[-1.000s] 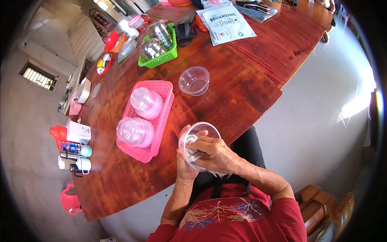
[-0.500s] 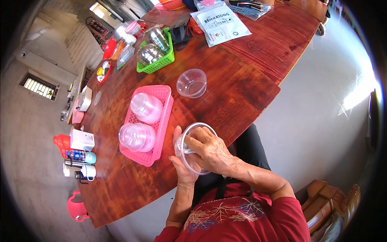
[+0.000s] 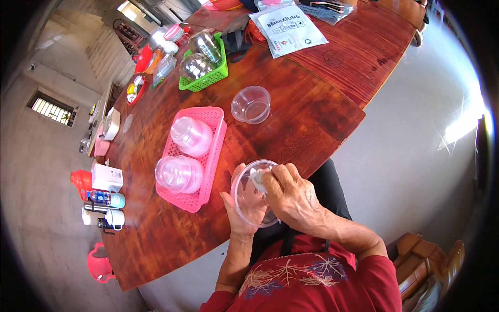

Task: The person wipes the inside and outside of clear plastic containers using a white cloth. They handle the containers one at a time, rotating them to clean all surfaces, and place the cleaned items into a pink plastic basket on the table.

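Observation:
In front of my body, at the table's near edge, I hold a clear plastic bowl [image 3: 251, 199] with its mouth turned up toward me. My left hand [image 3: 240, 220] cups it from the left and beneath, the palm showing through the clear wall. A small white wad, like tissue or cloth [image 3: 258, 180], is pinched in my right hand [image 3: 295, 199] against the inside of the bowl near the far rim. Another clear bowl [image 3: 251, 105] stands alone on the table beyond. To the left, a pink basket [image 3: 207, 179] holds two stacks of clear bowls [image 3: 191, 136].
Farther back sits a green basket [image 3: 212, 79] with clear domed containers. A white printed packet [image 3: 289, 30] lies at the far side. Bottles and cups [image 3: 106, 208] with a white box [image 3: 107, 177] line the left edge. A pink stool or chair [image 3: 100, 262] stands below it.
My right hand has drawn back from deep inside the bowl toward its right rim, bringing the white wad into view. The view has shifted slightly.

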